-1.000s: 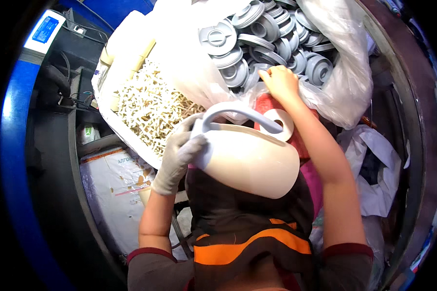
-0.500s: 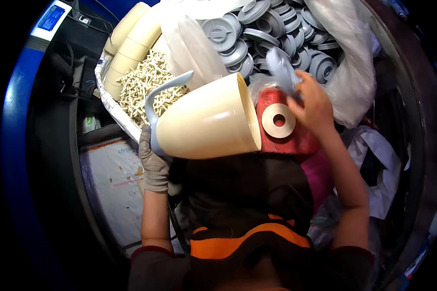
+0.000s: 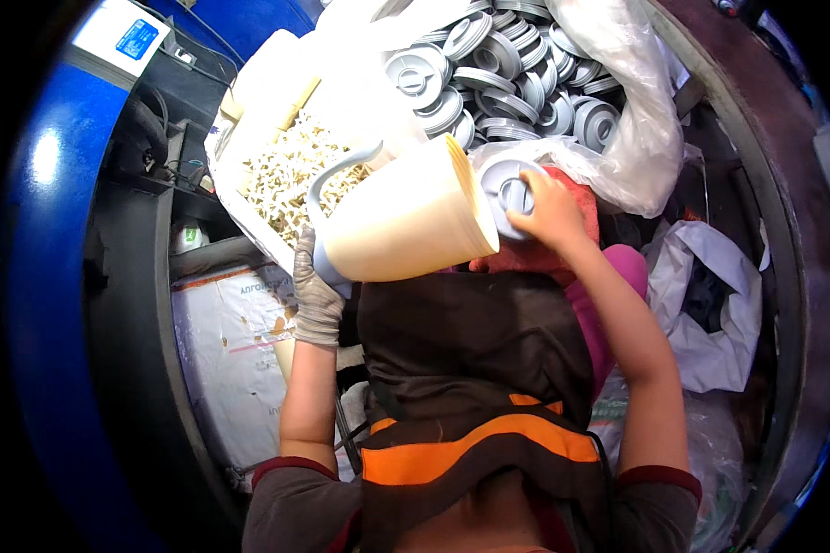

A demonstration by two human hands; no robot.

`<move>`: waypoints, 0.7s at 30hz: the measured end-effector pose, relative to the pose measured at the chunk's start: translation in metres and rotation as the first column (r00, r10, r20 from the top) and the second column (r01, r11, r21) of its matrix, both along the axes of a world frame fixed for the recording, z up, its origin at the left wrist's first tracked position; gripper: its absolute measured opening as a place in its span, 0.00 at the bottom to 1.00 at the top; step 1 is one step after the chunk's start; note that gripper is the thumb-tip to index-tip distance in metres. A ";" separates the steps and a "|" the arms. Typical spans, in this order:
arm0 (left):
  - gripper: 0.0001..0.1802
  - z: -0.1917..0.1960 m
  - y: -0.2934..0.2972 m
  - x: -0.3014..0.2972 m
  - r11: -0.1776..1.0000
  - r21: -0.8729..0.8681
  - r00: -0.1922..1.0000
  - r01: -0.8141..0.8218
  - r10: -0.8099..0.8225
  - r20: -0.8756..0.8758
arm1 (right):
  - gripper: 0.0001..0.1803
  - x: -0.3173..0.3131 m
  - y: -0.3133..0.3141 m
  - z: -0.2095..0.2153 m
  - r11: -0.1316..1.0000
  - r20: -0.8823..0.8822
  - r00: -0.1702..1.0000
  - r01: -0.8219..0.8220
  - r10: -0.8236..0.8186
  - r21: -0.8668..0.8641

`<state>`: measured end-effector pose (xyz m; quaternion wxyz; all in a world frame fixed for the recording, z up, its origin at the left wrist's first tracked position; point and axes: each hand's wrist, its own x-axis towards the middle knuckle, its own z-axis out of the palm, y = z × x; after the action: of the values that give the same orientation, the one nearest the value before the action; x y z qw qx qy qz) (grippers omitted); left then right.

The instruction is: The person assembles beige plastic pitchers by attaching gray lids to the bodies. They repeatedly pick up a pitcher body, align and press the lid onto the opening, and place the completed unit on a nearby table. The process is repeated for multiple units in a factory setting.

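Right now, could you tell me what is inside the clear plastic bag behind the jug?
The bag holds a heap of grey round lids. The cream jug hides its lower left part, and deeper layers cannot be seen.

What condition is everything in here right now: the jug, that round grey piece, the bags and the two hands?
Cream jug: tipped on its side, mouth toward the right, no lid on.
Grey lid: off the jug, at its mouth.
Left hand: gloved, gripping the jug's base end.
Right hand: bare, closed on the grey lid.
Clear bag of grey lids: open, full.
Tray of small white parts: full.
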<state>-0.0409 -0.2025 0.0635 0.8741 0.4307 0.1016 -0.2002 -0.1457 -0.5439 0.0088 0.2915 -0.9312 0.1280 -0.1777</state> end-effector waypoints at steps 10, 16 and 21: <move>0.24 0.001 -0.017 -0.027 0.993 -0.077 0.995 0.087 -0.090 -0.031 | 0.37 -0.059 0.050 0.089 0.788 0.290 0.955 -0.220 0.056 0.574; 0.22 0.002 -0.016 -0.025 0.986 -0.075 0.987 0.149 -0.154 -0.055 | 0.41 -0.075 0.044 0.082 0.844 0.372 0.913 -0.329 0.169 0.424; 0.21 0.015 -0.020 -0.029 0.985 -0.101 0.984 0.140 -0.150 -0.099 | 0.41 -0.081 0.044 0.081 0.768 0.281 0.944 -0.307 0.171 0.563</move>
<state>-0.0701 -0.2227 0.0786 0.8698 0.3845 0.1067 -0.2902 -0.2262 -0.4996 0.0894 0.6029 -0.7750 0.0254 -0.1880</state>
